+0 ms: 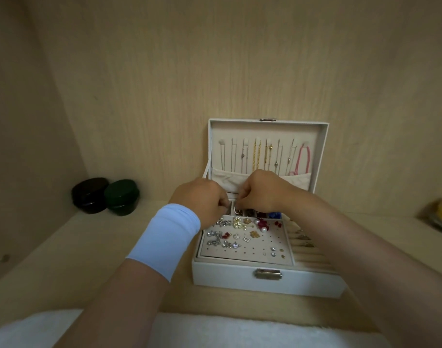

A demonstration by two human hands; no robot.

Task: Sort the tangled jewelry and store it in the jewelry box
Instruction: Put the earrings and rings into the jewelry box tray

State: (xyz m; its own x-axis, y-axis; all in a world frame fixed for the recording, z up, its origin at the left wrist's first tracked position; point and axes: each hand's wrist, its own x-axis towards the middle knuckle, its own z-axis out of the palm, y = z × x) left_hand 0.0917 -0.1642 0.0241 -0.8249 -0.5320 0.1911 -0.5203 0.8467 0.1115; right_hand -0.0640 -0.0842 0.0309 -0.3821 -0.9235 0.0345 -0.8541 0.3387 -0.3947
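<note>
wood shelf (89, 247) | jewelry box (227, 275) lid open | l hand (202, 197) + r hand (260, 189) pinch chain (236, 210) over rear compts

No legible text, label or number anywhere.

A home nook, like a wardrobe interior: a pale wood-grain shelf (77, 259) walled by matching wood-grain panels (215, 71). A white latched jewelry box (227, 275) stands open on it. A round black lidded jar (89, 195) and a dark green lidded jar (122, 197) occupy its back left corner.
</note>
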